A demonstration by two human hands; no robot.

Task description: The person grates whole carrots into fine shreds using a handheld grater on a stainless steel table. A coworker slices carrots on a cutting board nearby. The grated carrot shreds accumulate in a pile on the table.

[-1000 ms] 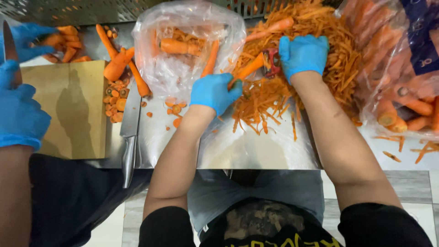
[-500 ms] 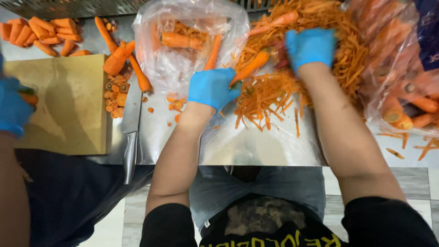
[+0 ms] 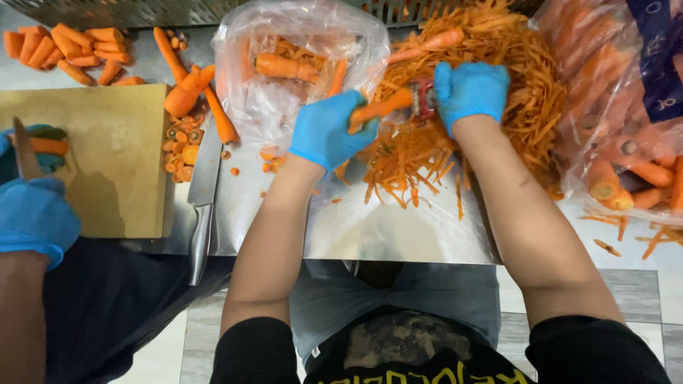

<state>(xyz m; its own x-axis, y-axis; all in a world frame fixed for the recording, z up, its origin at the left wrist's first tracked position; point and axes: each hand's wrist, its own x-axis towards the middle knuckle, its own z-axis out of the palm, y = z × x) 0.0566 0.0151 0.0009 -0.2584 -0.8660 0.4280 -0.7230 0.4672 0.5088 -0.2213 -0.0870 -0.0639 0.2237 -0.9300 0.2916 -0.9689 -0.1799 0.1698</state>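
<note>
My blue-gloved left hand (image 3: 329, 133) grips a long orange carrot (image 3: 380, 108) over the heap of orange peelings (image 3: 498, 92) (steel counter below); my gloved right hand (image 3: 469, 89) clenches a red-handled peeler (image 3: 424, 99) against it.

Gloved left hand (image 3: 329, 131) grips a carrot (image 3: 380, 108); right hand (image 3: 471, 89) presses a peeler (image 3: 423, 98) against it.

Looks like a commercial kitchen prep station: stainless steel counter (image 3: 370, 235), huge heap of carrot peelings (image 3: 498, 92) at 1 o'clock, bulk carrot bags (image 3: 619, 135) at 2, a co-worker's cutting board (image 3: 107, 156) at 9.
</note>
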